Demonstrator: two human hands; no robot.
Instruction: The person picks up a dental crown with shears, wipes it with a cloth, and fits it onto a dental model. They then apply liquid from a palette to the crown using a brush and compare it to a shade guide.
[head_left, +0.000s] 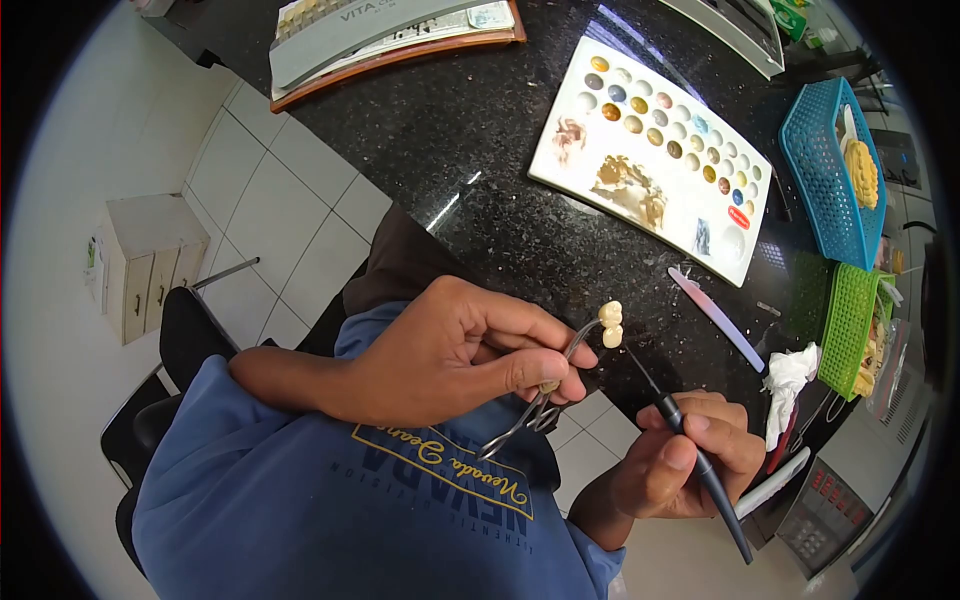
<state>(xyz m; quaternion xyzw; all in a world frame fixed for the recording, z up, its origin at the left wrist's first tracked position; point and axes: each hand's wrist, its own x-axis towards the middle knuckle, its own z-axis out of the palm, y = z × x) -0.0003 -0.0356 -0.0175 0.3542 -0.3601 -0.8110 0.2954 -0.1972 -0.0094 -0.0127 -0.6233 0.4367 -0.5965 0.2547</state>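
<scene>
Curved metal forceps (577, 345) are gripped in my left hand (450, 355), with thumb and fingers closed on them. At the forceps' tip sits a pair of joined, cream-coloured tooth crowns (612, 325). My right hand (690, 455) pinches a dark-handled fine brush (712, 480) whose thin tip points up and left, close to the lower crown; whether it touches cannot be made out. Beyond both hands lies a white palette (645, 155) with rows of coloured wells and brown and blue smears on its flat part.
On the black speckled counter (420, 130) are a pink and lilac file (718, 318) and a crumpled white tissue (790, 385). A blue basket (815, 165) and a green basket (845, 330) stand at the right. A shade guide case (370, 35) lies at the back left.
</scene>
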